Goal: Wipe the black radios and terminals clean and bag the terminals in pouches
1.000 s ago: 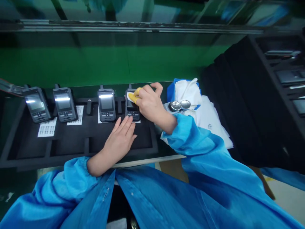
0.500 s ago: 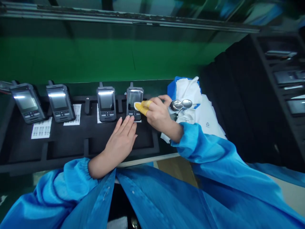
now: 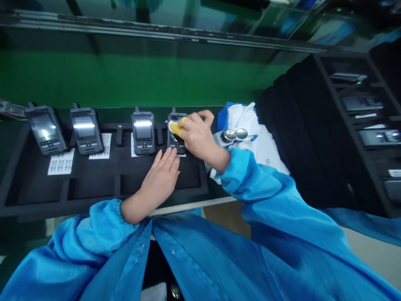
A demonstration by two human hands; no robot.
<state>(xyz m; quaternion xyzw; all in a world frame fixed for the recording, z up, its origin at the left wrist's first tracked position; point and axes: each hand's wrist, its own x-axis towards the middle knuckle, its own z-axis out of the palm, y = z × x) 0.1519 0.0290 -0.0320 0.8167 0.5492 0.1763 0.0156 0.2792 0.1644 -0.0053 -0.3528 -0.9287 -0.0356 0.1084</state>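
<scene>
A dark grey handheld radio with a screen and stub antenna lies at the right end of the black foam tray. My left hand is flat, its fingertips on the radio's lower edge. Yellow finger cots cover fingertips of my right hand, which presses a small white pad onto the screen. That hand hides much of the screen. To the left sit another radio, a third radio and a leftmost radio, with white label sheets beneath or beside them.
Right of the tray stand a blue box with white wipes and a metal-topped dispenser bottle. White packets lie beside them. Black foam trays are stacked at the far right. A green panel rises behind.
My right hand has moved the pad up and left over the screen. My left hand stays at the radio's lower edge. The whole view has shifted slightly.
</scene>
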